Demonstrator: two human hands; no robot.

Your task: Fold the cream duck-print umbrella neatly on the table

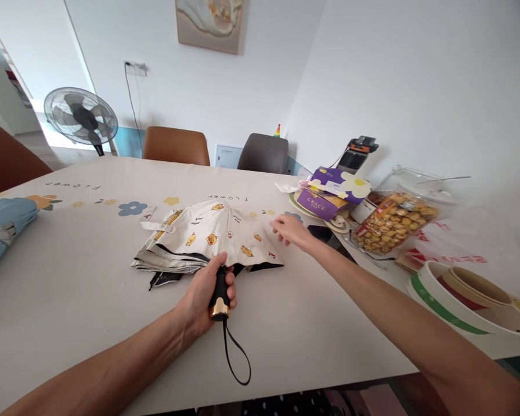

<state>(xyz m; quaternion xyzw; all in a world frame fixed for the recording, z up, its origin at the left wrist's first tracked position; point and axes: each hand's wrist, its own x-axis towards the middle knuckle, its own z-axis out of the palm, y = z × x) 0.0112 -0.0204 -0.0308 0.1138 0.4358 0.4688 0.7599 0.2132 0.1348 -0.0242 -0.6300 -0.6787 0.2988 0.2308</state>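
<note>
A white umbrella with yellow cartoon prints and a black lining lies half folded on the table. Wrapped round its black and gold handle is my left hand, the thumb on top. A black wrist strap hangs in a loop from the handle's end. My right hand hovers just right of the canopy, its fingers loosely bent and apart, with nothing in them. On the left side of the canopy a white closing strap sticks out.
A folded blue umbrella lies at the left edge of the table. To the right are a purple tissue box, a dark phone, a jar of round snacks and tape rolls. Chairs and a fan stand beyond.
</note>
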